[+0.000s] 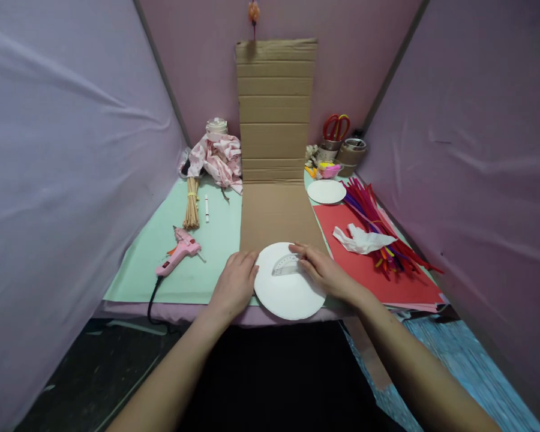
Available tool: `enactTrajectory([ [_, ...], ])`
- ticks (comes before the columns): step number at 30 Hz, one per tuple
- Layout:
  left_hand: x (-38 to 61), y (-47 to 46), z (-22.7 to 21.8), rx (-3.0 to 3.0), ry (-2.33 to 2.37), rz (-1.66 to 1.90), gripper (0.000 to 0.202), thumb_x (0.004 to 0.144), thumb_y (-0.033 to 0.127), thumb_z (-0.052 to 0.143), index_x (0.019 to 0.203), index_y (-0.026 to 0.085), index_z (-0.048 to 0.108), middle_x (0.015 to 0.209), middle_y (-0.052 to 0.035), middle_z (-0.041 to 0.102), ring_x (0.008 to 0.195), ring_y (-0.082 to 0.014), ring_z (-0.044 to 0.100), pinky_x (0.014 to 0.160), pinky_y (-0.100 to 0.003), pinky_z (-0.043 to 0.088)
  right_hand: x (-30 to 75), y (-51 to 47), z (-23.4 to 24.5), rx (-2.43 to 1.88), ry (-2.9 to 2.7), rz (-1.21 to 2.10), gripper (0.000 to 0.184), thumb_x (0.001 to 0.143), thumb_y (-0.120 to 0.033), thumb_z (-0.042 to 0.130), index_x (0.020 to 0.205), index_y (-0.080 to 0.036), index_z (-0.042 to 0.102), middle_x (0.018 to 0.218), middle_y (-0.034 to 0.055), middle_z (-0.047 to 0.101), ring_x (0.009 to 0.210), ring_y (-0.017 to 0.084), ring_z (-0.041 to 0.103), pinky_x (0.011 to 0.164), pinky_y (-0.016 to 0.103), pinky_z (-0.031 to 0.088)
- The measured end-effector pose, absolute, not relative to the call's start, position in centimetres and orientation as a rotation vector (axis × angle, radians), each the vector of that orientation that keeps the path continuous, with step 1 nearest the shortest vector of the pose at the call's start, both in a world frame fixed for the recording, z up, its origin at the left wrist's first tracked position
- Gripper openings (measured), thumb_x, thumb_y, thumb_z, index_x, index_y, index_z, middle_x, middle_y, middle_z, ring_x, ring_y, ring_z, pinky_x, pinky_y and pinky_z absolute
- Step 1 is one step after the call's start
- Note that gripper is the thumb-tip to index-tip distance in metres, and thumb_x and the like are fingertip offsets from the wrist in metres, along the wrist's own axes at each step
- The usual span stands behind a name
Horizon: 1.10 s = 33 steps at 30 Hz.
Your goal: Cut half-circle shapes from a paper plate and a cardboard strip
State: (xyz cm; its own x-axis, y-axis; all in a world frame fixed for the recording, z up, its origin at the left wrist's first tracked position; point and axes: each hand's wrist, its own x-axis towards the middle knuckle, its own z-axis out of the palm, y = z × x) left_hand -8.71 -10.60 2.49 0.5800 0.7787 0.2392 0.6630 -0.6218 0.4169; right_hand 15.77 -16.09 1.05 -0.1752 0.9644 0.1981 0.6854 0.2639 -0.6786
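Note:
A white paper plate [289, 291] lies at the near edge of the table, partly on a strip of brown cardboard [275, 210]. A clear half-round protractor [287, 264] rests on the plate's upper part. My right hand [323, 271] lies on the plate's right side, its fingertips pressed on the protractor's right end. My left hand [234, 282] rests at the plate's left rim, fingers curled down against the edge, and nothing shows in its grasp.
A pink glue gun [179, 252], a stick bundle [191, 203] and a white pen [206, 208] lie on the green sheet [175, 279] to the left. Red paper [378, 279] with a crumpled tissue [362, 239], pipe cleaners [378, 222], a second plate [326, 191], scissors [336, 127] and tape rolls sit right.

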Motion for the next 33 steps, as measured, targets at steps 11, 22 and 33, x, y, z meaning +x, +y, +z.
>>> enactTrajectory([
  [11,-9.7,-10.4,1.1,2.545,1.12,0.57,0.037,0.092,0.024,0.044,0.126,0.019,0.057,0.129,-0.0128,0.051,0.122,-0.028,0.041,0.104,-0.049,0.038,15.8,-16.1,1.4,-1.478,-1.711,0.81,0.033,0.094,-0.032,0.043,0.125,-0.025,0.055,0.136,0.0091,0.055,0.129,0.024,0.047,0.106,0.047,0.037],
  [22,-9.0,-10.6,1.4,2.392,1.168,0.631,0.045,0.083,0.03,0.058,0.124,0.012,0.052,0.128,-0.0154,0.05,0.123,-0.029,0.041,0.106,-0.047,0.037,16.5,-15.1,2.3,-1.454,-1.049,0.985,0.027,0.079,-0.045,0.062,0.075,-0.02,0.053,0.067,-0.0036,0.053,0.06,0.012,0.046,0.055,0.024,0.035],
  [33,-7.6,-11.4,0.7,2.434,1.315,0.786,0.029,0.086,0.022,0.052,0.113,0.012,0.055,0.121,-0.0166,0.053,0.119,-0.0299,0.044,0.102,-0.05,0.039,16.3,-15.2,3.8,-1.647,-1.252,0.821,0.026,0.078,-0.044,0.061,0.073,-0.018,0.06,0.064,-0.0018,0.055,0.057,0.013,0.046,0.053,0.025,0.034],
])
